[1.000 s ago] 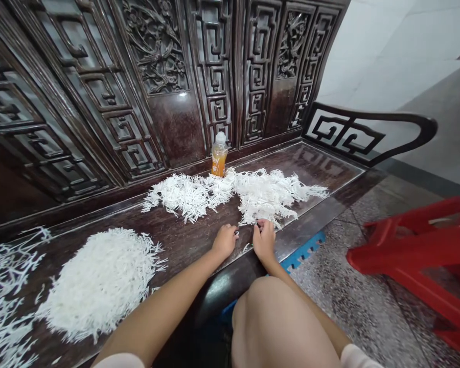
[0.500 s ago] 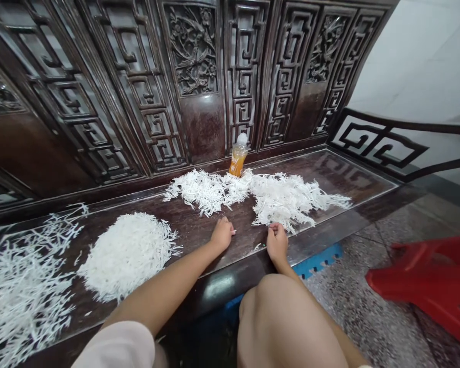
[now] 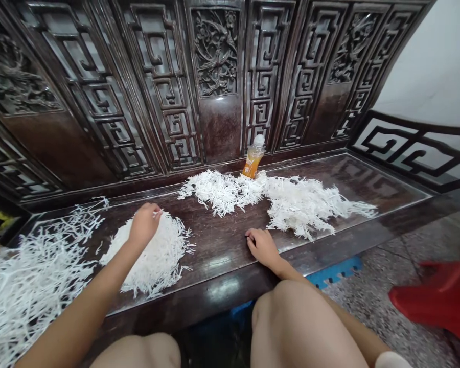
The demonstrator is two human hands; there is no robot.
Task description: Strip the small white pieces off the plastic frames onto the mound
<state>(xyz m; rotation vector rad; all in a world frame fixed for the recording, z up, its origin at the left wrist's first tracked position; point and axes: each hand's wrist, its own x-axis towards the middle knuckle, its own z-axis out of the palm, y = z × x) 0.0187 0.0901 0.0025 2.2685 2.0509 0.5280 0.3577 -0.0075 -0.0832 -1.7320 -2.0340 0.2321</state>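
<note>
Dark wooden bench [image 3: 214, 236], carved backrest [image 3: 220, 122] behind it. We note our left hand [image 3: 143, 225] over the round white heap [image 3: 157, 255], its fingertips pinched on a small white sliver [image 3: 158, 212] that pokes out toward the right. We cannot tell whether the hand touches the heap beneath it.

Our right hand [image 3: 263, 246] is low at the bench's front part, near the spread white pile [image 3: 306, 204] but apart from it. Its fingers are curled in toward the thumb; something small and dark shows at the tips, and we cannot tell if they grip it.

The spread pile runs along the middle and right of the seat, loose and branchy, its left part thinner. A bottle [image 3: 253, 157] of orange drink with a white cap stands just behind it, near the backrest. At the far left we record a tangle of long white strands [image 3: 34, 276], near the round heap. Below the bench's front edge, right side: a blue mat [image 3: 335, 273] with a toothed edge, and a red plastic stool [image 3: 437, 299], partly cut off.
</note>
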